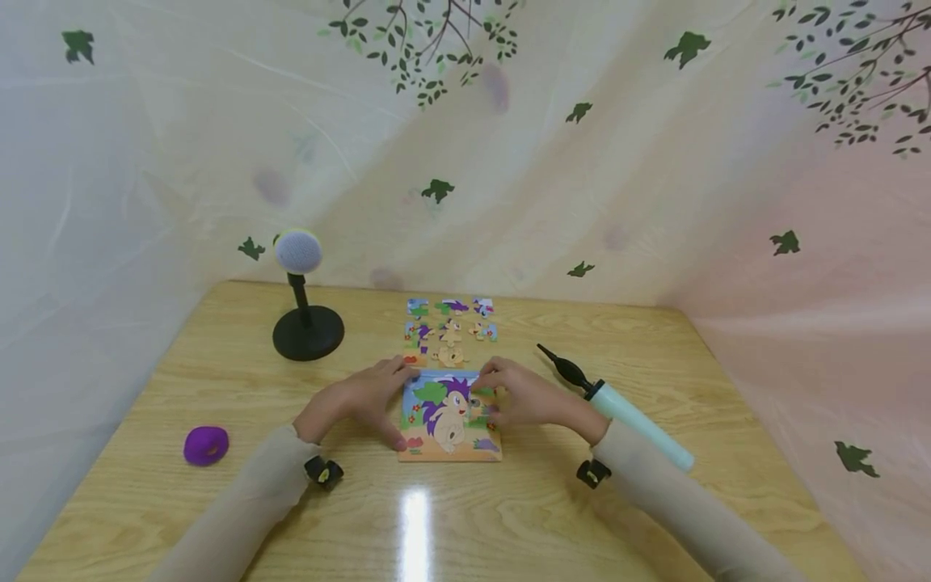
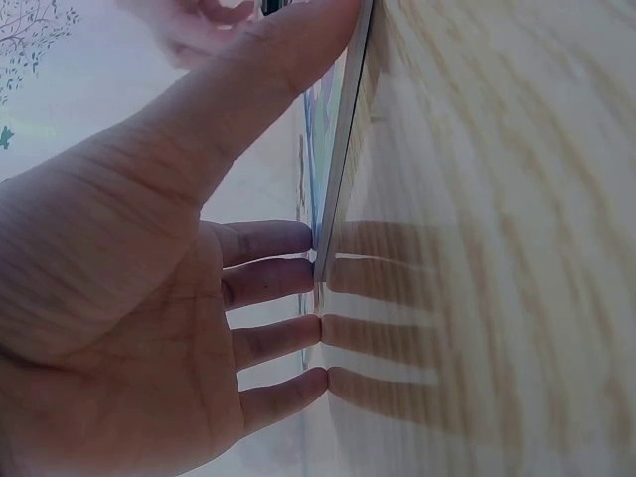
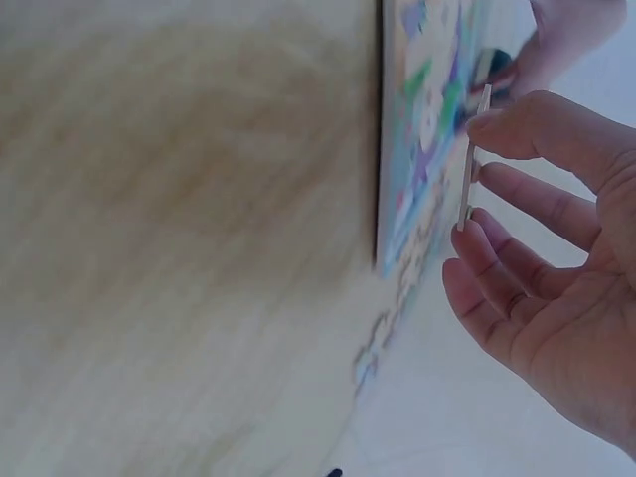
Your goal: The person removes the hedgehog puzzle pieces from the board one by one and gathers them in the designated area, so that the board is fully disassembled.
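Note:
A square picture puzzle board (image 1: 445, 412) with a purple-haired hedgehog lies flat on the wooden table. At its left side is my left hand (image 1: 374, 400), thumb at the near left corner and fingertips at the far left one. The left wrist view shows those fingers (image 2: 273, 279) straight, touching the board's edge and the tabletop. Above the board's right part, my right hand (image 1: 527, 392) pinches a thin puzzle piece (image 3: 470, 164), seen edge-on in the right wrist view. Several loose puzzle pieces (image 1: 451, 331) lie in rows just beyond the board.
A round mesh head on a black stand (image 1: 307, 331) stands at the back left. Further forward on the left lies a purple rounded object (image 1: 206, 445). To the right, a light blue hand pump (image 1: 640, 424) with a black nozzle lies slanted beside my right forearm.

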`<state>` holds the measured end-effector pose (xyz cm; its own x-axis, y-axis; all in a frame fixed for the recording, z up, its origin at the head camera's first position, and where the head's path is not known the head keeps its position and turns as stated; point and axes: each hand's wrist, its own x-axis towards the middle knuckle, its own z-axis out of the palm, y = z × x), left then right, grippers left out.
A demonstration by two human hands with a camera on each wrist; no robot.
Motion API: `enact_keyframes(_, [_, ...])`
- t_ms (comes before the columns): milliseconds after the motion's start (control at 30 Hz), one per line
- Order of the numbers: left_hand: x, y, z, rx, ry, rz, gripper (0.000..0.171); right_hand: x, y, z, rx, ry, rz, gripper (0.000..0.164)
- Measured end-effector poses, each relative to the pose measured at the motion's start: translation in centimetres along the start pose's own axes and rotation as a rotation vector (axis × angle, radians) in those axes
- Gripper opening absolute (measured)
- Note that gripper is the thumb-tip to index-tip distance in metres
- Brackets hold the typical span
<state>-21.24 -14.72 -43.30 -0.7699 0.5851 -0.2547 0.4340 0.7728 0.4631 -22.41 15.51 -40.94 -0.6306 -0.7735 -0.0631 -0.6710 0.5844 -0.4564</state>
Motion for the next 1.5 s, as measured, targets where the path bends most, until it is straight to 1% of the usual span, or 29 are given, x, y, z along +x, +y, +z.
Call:
enact_keyframes(233, [0.1,0.2,0.2,-0.004,-0.002,-0.007,0.116,1.0,1.4,-1.8,0.014,0.055,0.001,0.039])
enact_keyframes(367, [0.1,0.3,0.2,-0.021,0.0,-0.008,0.116,1.8,2.0,-2.8,0.034,0.076,0.034,0.041])
enact_keyframes(500, [0.0,0.2,0.4,-0.022,0.002,-0.017,0.116,2.8,2.7,-3.2,0.032,0.095,0.055,0.04])
enact_keyframes(600, [-0.1,0.2,0.4,-0.019,0.004,-0.023,0.116,3.5,3.6,-3.2,0.026,0.098,0.061,0.039])
enact_keyframes(767, [-0.2,0.4,0.3,-0.023,0.003,-0.023,0.114,3.9,4.7,-3.0,0.04,0.095,0.091,0.039])
enact_keyframes(967, [-0.3,0.5,0.2,-0.034,-0.01,-0.05,0.114,4.4,5.8,-2.6,0.025,0.1,0.091,0.037])
enact_keyframes(1233, [-0.2,0.5,0.1,-0.024,-0.003,-0.047,0.114,4.9,6.5,-2.4,0.01,0.083,0.096,0.034])
enact_keyframes(1367, [-0.1,0.5,0.1,-0.009,0.0,-0.033,0.114,5.0,6.7,-2.1,0.003,0.084,0.097,0.031])
enact_keyframes(1500, [-0.1,0.4,0.2,-0.001,-0.001,-0.037,0.115,5.2,7.0,-1.8,0.012,0.072,0.085,0.031])
